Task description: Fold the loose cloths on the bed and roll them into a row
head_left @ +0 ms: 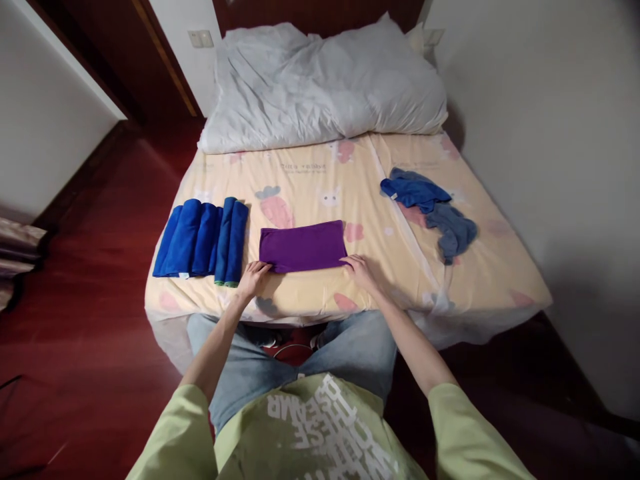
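A purple towel (303, 248) lies flat on the bed in front of me, folded into a rectangle. My left hand (256, 273) pinches its near left corner, fingers closed on the cloth. At the near right corner, my right hand (357, 268) likewise has its fingers closed on the edge. Just left of my left hand, several rolled blue towels (193, 237) sit side by side, the rightmost ones with a green edge at the near end.
A crumpled pile of blue and grey-blue cloths (435, 210) lies at the right of the bed (320, 303). White bedding (325, 87) is bunched against the headboard. A wall stands to the right, and a dark red floor (75, 320) shows at left.
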Motion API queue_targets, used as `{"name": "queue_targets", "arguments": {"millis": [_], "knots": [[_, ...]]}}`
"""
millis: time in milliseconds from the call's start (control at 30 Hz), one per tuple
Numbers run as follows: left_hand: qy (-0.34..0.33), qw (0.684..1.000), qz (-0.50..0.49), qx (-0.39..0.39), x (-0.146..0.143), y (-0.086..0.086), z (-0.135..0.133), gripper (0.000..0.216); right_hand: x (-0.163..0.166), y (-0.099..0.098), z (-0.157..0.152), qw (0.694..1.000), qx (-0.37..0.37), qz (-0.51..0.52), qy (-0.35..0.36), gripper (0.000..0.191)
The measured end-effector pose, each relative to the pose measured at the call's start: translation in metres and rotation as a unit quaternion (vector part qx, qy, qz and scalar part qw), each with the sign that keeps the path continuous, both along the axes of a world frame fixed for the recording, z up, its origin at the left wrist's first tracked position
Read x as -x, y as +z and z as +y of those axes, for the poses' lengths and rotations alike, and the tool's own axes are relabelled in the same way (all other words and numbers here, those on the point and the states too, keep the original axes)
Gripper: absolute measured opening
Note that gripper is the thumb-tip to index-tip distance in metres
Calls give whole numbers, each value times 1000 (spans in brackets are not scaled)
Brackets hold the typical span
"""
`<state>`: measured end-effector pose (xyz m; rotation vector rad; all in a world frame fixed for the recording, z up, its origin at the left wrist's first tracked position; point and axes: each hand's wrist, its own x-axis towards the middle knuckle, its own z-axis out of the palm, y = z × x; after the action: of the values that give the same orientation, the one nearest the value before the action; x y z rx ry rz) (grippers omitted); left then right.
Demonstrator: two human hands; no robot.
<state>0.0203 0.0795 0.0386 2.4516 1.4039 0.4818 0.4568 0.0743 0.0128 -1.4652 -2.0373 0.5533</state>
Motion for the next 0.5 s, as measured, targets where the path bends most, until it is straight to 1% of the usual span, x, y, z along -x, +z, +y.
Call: {"name": "queue_targets", "arguments": {"millis": [100, 167, 233, 300, 367, 500], "knots": [[45, 995, -84, 40, -5, 0, 19, 45, -1, -12, 16, 992, 56, 95, -66, 31], [88, 987, -119, 60, -9, 0, 36, 40, -2, -17, 30, 983, 81, 129, -102, 29], [119, 982, -130, 67, -11, 0, 52, 35, -3, -20, 45, 978, 93, 144, -120, 25], [127, 980, -130, 77, -9, -1, 65, 32, -6, -22, 57, 975, 106, 148, -129, 20], [124, 980, -124, 92, -7, -3, 72, 30, -7, -24, 64, 973, 123, 148, -130, 17], [128, 981, -104, 104, -4, -13, 75, 29, -8, -27, 67, 972, 137, 142, -128, 16]]}}
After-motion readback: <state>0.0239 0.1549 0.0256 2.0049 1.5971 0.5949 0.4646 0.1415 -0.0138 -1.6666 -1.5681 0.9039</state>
